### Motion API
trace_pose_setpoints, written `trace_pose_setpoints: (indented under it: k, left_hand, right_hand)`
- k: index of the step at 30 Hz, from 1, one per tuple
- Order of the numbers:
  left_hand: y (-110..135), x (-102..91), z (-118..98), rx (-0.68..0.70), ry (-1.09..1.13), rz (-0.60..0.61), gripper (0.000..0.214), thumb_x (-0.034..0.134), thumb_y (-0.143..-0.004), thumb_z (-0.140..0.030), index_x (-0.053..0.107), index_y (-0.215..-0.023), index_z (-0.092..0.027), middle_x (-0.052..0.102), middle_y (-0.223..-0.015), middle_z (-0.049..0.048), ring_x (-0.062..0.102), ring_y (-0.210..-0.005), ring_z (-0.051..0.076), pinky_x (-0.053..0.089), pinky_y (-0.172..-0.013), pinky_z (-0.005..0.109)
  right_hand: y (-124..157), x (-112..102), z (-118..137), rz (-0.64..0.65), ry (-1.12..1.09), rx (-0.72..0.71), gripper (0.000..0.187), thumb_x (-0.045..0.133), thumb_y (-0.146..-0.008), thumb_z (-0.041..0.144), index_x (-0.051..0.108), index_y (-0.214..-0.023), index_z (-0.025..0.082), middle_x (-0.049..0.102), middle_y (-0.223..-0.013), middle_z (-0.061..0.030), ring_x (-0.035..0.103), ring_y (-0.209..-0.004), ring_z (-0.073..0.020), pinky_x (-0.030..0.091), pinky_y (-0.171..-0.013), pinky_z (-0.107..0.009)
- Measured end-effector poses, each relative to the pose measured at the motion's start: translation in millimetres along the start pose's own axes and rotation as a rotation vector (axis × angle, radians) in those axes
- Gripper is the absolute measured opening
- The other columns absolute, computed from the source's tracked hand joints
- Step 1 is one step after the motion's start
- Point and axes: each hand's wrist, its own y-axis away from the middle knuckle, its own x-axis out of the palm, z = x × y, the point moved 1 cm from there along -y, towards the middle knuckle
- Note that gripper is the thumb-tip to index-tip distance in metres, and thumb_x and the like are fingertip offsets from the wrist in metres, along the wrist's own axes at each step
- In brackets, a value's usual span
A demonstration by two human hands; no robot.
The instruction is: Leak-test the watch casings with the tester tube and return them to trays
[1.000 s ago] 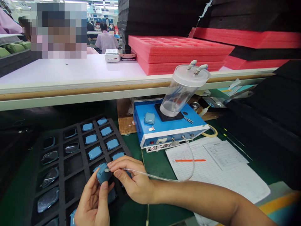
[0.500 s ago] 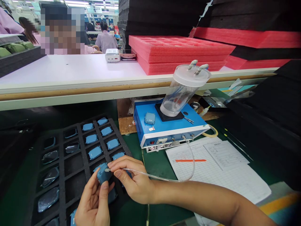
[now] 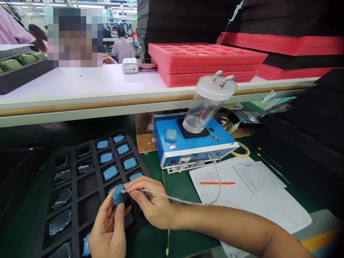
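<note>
My left hand [image 3: 109,225] grips a blue watch case [image 3: 118,196] by its edges, above the black foam tray [image 3: 76,211]. In my right hand [image 3: 150,202] a thin clear tube [image 3: 185,201] is pinched close to its end. The tube's small metal tip [image 3: 123,191] touches the side of the case; whether it sits in a hole I cannot tell. From there the tube loops to the front of a blue box [image 3: 182,147]. Several blue cases and dark glass pieces lie in the tray's compartments, some hidden by my hands.
On the blue box are a clear cylinder [image 3: 200,111] with a lid and another blue case [image 3: 171,135]. Papers [image 3: 247,200] with an orange stick [image 3: 217,183] lie at the right. A shelf [image 3: 88,80] holds red foam trays [image 3: 204,59]. A person sits beyond it.
Both hands keep their hold on the case and tube, almost still. The view has shifted slightly, so the tray appears a little farther right.
</note>
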Motion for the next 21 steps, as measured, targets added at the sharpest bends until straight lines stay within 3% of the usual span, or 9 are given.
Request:
trace_pose_setpoints:
  k: [8, 13, 16, 21]
  left_hand:
    - [-4.5, -2.4, 1.1, 0.051, 0.069, 0.088, 0.056, 0.083, -0.08, -0.051, 0.071, -0.125, -0.019, 0.075, -0.13, 0.0153, 0.072, -0.12, 0.038, 0.069, -0.084, 0.045]
    - [-1.5, -3.8, -1.5, 0.035, 0.193, 0.144, 0.054, 0.084, -0.08, -0.048, 0.067, -0.122, -0.019, 0.075, -0.125, 0.0147, 0.074, -0.114, 0.033, 0.068, -0.079, 0.037]
    - [7.4, -6.5, -3.0, 0.012, 0.266, 0.175, 0.054, 0.084, -0.079, -0.046, 0.065, -0.12, -0.017, 0.077, -0.115, 0.0143, 0.077, -0.101, 0.029, 0.067, -0.073, 0.035]
    - [11.7, -12.3, 1.9, -0.004, 0.347, 0.132, 0.052, 0.083, -0.079, -0.051, 0.064, -0.113, -0.016, 0.077, -0.102, 0.0122, 0.078, -0.082, 0.024, 0.063, -0.067, 0.032]
  right_hand:
    - [-1.1, 2.6, -2.7, -0.013, 0.03, -0.016, 0.016, 0.062, -0.101, 0.028, 0.077, -0.098, 0.022, 0.081, -0.102, -0.0075, 0.077, -0.097, -0.0189, 0.063, -0.089, -0.032]
    - [5.8, 4.4, 1.9, 0.008, 0.01, 0.024, 0.021, 0.061, -0.101, 0.034, 0.078, -0.096, 0.022, 0.08, -0.101, -0.0075, 0.076, -0.096, -0.0201, 0.063, -0.087, -0.033]
    - [19.7, 4.3, 8.8, 0.002, -0.016, 0.174, 0.023, 0.066, -0.099, 0.042, 0.078, -0.098, 0.023, 0.08, -0.101, -0.0075, 0.076, -0.095, -0.0216, 0.063, -0.088, -0.036]
    - [47.6, -7.1, 28.0, 0.057, -0.118, 0.582, 0.037, 0.075, -0.089, 0.058, 0.076, -0.102, 0.023, 0.078, -0.107, -0.008, 0.076, -0.096, -0.0231, 0.064, -0.087, -0.037]
